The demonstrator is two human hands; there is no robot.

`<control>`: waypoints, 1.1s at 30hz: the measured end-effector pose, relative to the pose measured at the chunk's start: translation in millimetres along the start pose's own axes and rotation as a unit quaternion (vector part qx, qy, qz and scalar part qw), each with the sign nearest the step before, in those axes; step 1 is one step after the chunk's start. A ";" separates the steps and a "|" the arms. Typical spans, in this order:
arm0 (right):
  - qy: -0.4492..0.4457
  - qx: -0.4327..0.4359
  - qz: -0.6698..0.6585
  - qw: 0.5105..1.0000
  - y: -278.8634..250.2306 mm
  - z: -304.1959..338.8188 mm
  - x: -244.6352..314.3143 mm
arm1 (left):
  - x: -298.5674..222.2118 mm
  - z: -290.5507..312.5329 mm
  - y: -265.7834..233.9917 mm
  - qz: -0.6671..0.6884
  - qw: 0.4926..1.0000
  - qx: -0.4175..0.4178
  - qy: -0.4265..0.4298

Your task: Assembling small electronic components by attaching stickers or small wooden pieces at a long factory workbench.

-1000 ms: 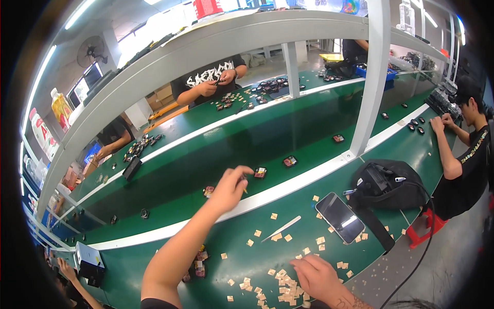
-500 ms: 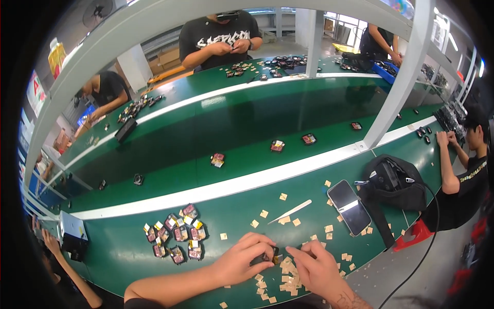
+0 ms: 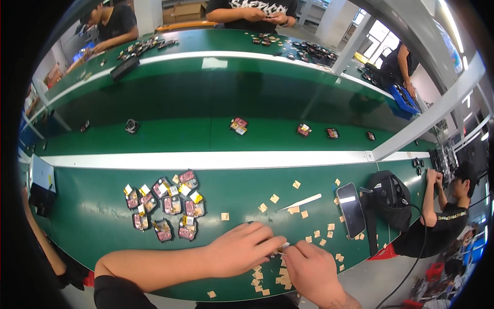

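Between my hands is a small black-cased electronic unit (image 3: 278,252), mostly hidden by my fingers; a pale, yellowish bit of it shows. My left hand (image 3: 239,251) is closed on it from the left. Meeting it from the right, my right hand (image 3: 313,269) is closed in a pinch at the unit's edge; what its fingertips hold is hidden. Small tan square pieces (image 3: 257,278) are scattered under and around my hands. To the left lies a group of several black-cased units with reddish circuit boards (image 3: 172,205), some with yellow and white tabs.
White tweezers (image 3: 300,202), a phone (image 3: 351,211) and a black bag (image 3: 388,201) with a cable lie to the right. A white rail (image 3: 216,160) borders a green belt carrying several spaced units (image 3: 239,125). A box (image 3: 42,175) stands far left. Co-workers sit around.
My right hand has closed in on the unit, and the fingers of both hands now meet around it. The view has tilted and shifted downward. Units on the belt appear farther right.
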State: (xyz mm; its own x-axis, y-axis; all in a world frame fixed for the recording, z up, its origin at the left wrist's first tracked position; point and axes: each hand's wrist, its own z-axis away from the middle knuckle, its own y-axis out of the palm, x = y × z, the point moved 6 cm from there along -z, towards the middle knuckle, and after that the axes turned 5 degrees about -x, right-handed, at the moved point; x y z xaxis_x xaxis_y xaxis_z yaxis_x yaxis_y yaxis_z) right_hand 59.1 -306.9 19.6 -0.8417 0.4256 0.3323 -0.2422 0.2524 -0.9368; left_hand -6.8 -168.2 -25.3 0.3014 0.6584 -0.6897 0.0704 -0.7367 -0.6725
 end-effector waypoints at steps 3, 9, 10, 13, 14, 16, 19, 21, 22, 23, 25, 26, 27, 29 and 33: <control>0.001 0.018 0.041 0.999 2.9 -1.2 2.8 | -2.0 3.0 2.2 -0.001 1.000 0.000 -0.001; 0.034 -0.003 -0.070 0.997 18.5 8.5 -16.3 | -3.2 5.7 3.8 0.027 0.999 0.000 -0.018; 0.066 -0.011 -0.141 0.988 24.2 12.4 -24.6 | -1.9 5.5 4.2 0.019 0.999 0.012 -0.030; 0.104 -0.076 -0.245 0.961 28.1 24.3 -37.9 | -3.3 3.9 3.4 0.019 1.000 0.003 -0.024; 0.118 -0.097 -0.266 0.952 26.5 28.1 -40.5 | -4.0 3.2 2.9 0.019 1.000 0.005 -0.023; 0.127 -0.095 -0.259 0.953 22.5 23.9 -40.0 | -7.2 0.9 -0.7 0.008 1.000 -0.005 -0.010; 0.110 -0.079 -0.207 0.969 16.3 11.2 -34.7 | -2.4 2.0 0.9 0.013 1.000 0.005 -0.009; 0.093 -0.006 -0.199 0.976 27.1 10.5 -34.5 | -0.8 2.6 2.1 0.013 1.000 0.012 -0.002; 0.090 -0.003 -0.222 0.971 29.6 11.0 -36.0 | -0.4 3.8 3.4 0.013 1.000 0.016 0.001; 0.091 -0.005 -0.223 0.971 30.4 11.4 -35.6 | 1.2 5.1 6.0 0.012 1.000 0.018 0.002; 0.109 -0.044 -0.294 0.949 29.3 12.5 -37.1 | 0.3 7.5 10.9 -0.025 0.999 0.017 0.037; 0.110 -0.044 -0.295 0.948 30.8 13.2 -37.8 | -0.2 7.1 11.1 -0.025 0.999 0.018 0.037; 0.117 -0.056 -0.303 0.944 31.6 14.1 -39.9 | -2.0 6.3 10.7 -0.038 0.998 0.014 0.050; 0.127 -0.067 -0.312 0.939 30.2 16.1 -41.6 | -4.2 6.1 10.0 -0.048 0.997 0.014 0.062; 0.092 -0.036 -0.313 0.945 18.5 7.1 -44.2 | -8.5 7.2 7.2 -0.113 0.989 0.026 0.092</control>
State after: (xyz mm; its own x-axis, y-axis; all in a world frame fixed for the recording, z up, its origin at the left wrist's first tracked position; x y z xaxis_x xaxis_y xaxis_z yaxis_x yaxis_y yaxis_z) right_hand 88.3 -327.3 -13.2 -0.4449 0.3158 0.8381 -0.6261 0.5595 -0.5432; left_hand -15.7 -178.0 -26.2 0.4527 0.7621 -0.4628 0.1078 -0.5620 -0.8201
